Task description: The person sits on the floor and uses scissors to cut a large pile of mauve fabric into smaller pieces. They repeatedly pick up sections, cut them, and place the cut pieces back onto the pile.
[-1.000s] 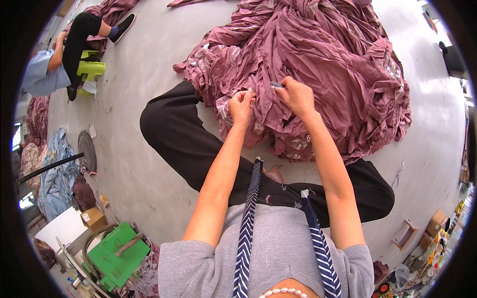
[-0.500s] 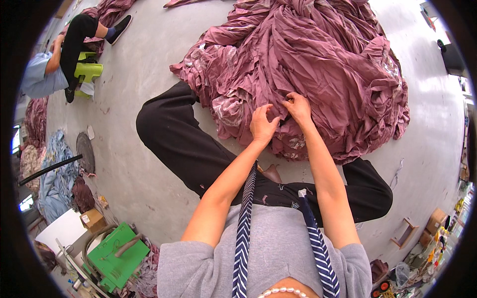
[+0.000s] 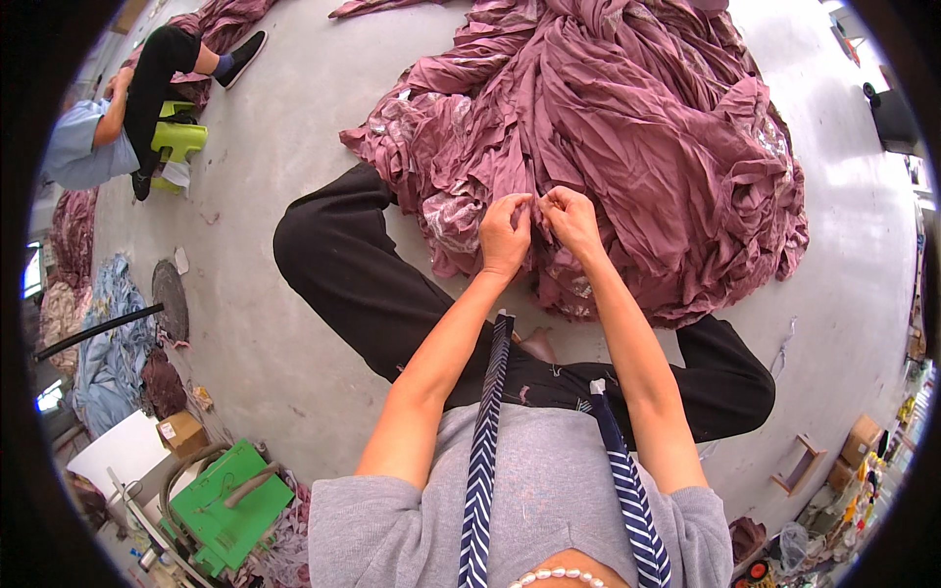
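A large heap of mauve fabric with paler patterned patches lies on the floor in front of me, reaching between my bent legs. At its near side my left hand and my right hand are almost touching. Both have thumb and fingers pinched together on the fabric, and a gathered fold runs up and away from between them. The exact edge or thread at the fingertips is too small to make out.
At the far left a person sits on a green stool. Nearer on that side are blue cloth, a cardboard box and a green machine board. A small wooden frame lies at the right on the grey floor.
My hands have drawn closer together. The left has shifted slightly left and up, the right inward, and both now pinch the fabric where the left fingers were spread before.
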`<state>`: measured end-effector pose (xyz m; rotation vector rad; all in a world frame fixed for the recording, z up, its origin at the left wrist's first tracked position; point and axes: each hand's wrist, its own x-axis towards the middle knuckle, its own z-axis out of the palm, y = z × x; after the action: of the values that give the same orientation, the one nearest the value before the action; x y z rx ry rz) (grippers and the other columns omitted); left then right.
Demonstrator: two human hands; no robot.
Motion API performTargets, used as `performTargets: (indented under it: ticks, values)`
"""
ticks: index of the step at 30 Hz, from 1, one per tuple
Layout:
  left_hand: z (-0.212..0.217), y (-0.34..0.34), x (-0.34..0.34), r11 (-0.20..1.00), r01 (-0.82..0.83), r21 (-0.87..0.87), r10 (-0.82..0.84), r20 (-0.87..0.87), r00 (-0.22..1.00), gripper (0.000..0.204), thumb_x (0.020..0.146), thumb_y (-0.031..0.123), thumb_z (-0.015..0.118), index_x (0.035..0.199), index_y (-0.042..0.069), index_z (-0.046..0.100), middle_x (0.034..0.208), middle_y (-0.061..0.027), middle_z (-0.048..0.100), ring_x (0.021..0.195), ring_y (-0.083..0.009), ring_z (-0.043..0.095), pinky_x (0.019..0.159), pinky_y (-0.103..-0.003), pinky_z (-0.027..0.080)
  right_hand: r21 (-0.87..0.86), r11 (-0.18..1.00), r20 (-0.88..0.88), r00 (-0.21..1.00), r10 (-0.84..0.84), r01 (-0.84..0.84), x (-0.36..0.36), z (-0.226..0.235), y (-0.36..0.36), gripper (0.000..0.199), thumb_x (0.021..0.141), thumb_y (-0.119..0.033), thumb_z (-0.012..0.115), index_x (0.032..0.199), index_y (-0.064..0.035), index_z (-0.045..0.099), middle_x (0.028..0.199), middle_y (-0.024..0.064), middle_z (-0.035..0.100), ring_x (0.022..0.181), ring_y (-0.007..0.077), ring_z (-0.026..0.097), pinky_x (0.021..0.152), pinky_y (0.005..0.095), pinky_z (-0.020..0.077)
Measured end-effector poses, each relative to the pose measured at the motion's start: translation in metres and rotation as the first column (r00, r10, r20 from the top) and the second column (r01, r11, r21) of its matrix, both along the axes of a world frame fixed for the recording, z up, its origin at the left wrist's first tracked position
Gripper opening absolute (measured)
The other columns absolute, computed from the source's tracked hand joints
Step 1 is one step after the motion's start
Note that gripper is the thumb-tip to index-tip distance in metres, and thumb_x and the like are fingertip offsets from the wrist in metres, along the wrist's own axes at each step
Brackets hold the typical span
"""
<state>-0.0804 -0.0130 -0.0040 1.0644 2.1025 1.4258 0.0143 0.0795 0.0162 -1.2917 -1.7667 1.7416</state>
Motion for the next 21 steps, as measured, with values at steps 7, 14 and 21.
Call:
performTargets:
  ticks: [7,14,21]
  values:
    - [-0.022,-0.010,0.011,0.980,0.036,-0.193,-0.017,0.096,0.995,0.030,0.076,0.011,0.056,0.105,0.005,0.060,0.096,-0.0189,0.062,0.090,-0.0351,0.060,0.075,-0.041,0.047,0.132,0.991,0.027,1.000,0.009,-0.013,-0.007,-0.022,-0.026,0.012,0.085,-0.010,0.058,0.079,0.0016,0.059,0.063,0.0010,0.056,0.056,0.0075,0.050,0.051,0.0237,0.0407]
    - [-0.050,-0.020,-0.009,0.959,-0.170,-0.226,0.176,0.003,0.984,0.027,0.075,0.009,0.052,0.098,0.006,0.066,0.082,-0.0207,0.063,0.075,-0.0332,0.064,0.069,-0.039,0.049,0.223,0.973,0.165,0.981,-0.102,0.064,0.012,-0.054,-0.048,0.016,0.082,-0.017,0.062,0.084,-0.0011,0.060,0.063,0.0109,0.058,0.056,0.0192,0.055,0.054,0.0312,0.0431]
    - [-0.048,-0.021,-0.009,0.935,-0.234,-0.267,0.287,0.178,0.941,0.026,0.076,0.004,0.053,0.099,0.004,0.066,0.083,-0.0151,0.067,0.077,-0.0217,0.066,0.071,-0.031,0.049,0.375,0.914,0.273,0.924,-0.267,0.153,0.019,-0.054,-0.001,0.025,0.076,-0.018,0.069,0.096,-0.0054,0.062,0.074,0.0117,0.064,0.066,0.0247,0.063,0.062,0.0343,0.0483]
